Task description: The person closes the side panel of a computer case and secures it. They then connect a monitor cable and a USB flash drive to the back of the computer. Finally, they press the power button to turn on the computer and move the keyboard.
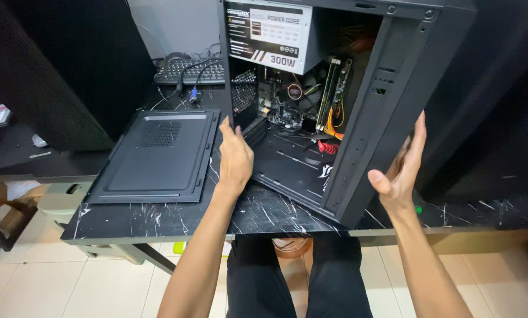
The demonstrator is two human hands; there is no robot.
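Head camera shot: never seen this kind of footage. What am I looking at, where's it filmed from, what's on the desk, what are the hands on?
There is no robot here: a person wears a camera on the head, so the single picture looks down over their own arms and lap. On the black marble-pattern desk stands an open black computer case, side panel off, with the power supply, the motherboard and cables visible inside. The removed side panel lies flat to its left, a keyboard behind it. The left hand rests open against the case's rear lower edge. The right hand is open beside the case's front; contact is unclear. Neither hand grips anything.
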